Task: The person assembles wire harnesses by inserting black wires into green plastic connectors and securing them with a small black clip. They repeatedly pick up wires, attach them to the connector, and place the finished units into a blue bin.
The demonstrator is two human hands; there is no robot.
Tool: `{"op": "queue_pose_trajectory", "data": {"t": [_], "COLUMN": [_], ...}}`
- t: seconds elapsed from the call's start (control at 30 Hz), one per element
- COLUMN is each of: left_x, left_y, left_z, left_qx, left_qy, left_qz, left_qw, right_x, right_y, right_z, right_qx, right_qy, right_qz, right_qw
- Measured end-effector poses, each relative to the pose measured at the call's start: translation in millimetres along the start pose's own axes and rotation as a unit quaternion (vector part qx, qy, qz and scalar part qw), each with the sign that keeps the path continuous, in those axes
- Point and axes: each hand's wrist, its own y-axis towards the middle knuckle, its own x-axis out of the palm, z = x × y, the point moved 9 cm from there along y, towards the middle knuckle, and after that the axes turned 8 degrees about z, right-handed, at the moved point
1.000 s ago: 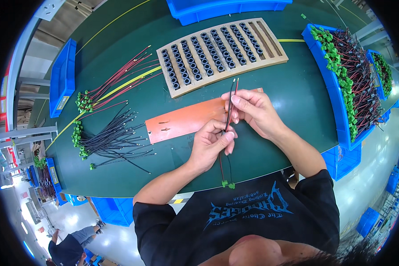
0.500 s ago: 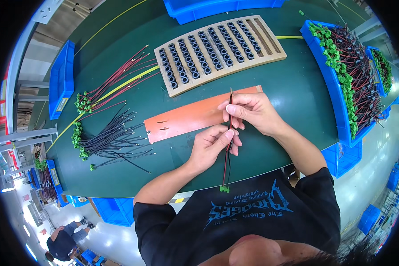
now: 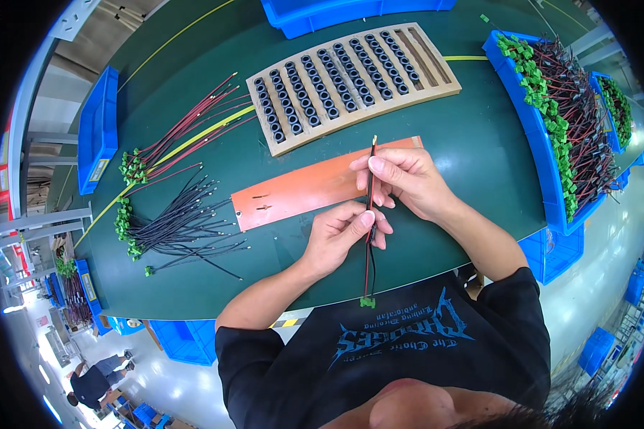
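Note:
A red and black wire pair (image 3: 368, 268) stands nearly upright between my hands, with a green connector (image 3: 367, 303) at its lower end and bare tips pointing away from me. My left hand (image 3: 342, 234) is closed on the middle of the pair, thumb over the wires. Higher up, my right hand (image 3: 410, 180) pinches the same pair close to the tips. Whether anything else sits on the wires inside the fingers is hidden. An orange strip (image 3: 300, 190) lies flat on the table beneath and behind my hands.
A wooden tray (image 3: 288, 148) holds rows of black rings, with bare slots at its right. Red wires (image 3: 186, 118) and black wires (image 3: 172, 222) with green connectors lie at left. A blue bin (image 3: 511, 93) of finished-looking wire bundles stands at right, another blue bin (image 3: 100, 129) at left.
Both hands keep their hold and have barely moved. The wire tips have risen slightly past the right fingers, and the green connector has shifted a little to the right.

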Motion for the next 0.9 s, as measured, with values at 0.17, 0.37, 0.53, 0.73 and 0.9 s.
{"op": "queue_pose_trajectory", "data": {"t": [0.17, 0.37, 0.53, 0.73, 0.9], "left_x": [1.4, -2.0, -4.9, 7.0, 10.2], "left_y": [2.2, 5.8, 7.8, 1.7, 1.8], "left_z": [-2.9, -4.7, -8.8, -17.7, -16.6], "left_qx": [-0.014, 0.007, -0.033, -0.067, -0.079], "left_qy": [-0.006, -0.057, -0.113, -0.09, -0.121], "left_qz": [-0.01, -0.024, -0.013, -0.08, -0.088], "left_qw": [1.0, 0.998, 0.993, 0.99, 0.986], "right_x": [-21.0, -21.7, -11.2, -11.5, -14.6], "right_y": [7.6, 8.8, 6.8, 8.3, 7.5], "right_z": [-7.1, 1.2, -5.5, -4.0, -2.6], "right_qx": [-0.042, 0.007, 0.034, 0.029, 0.006], "right_qy": [-0.048, 0.085, 0.13, 0.085, 0.068], "right_qz": [0.061, 0.112, 0.029, 0.053, 0.012], "right_qw": [0.996, 0.99, 0.991, 0.995, 0.998]}}
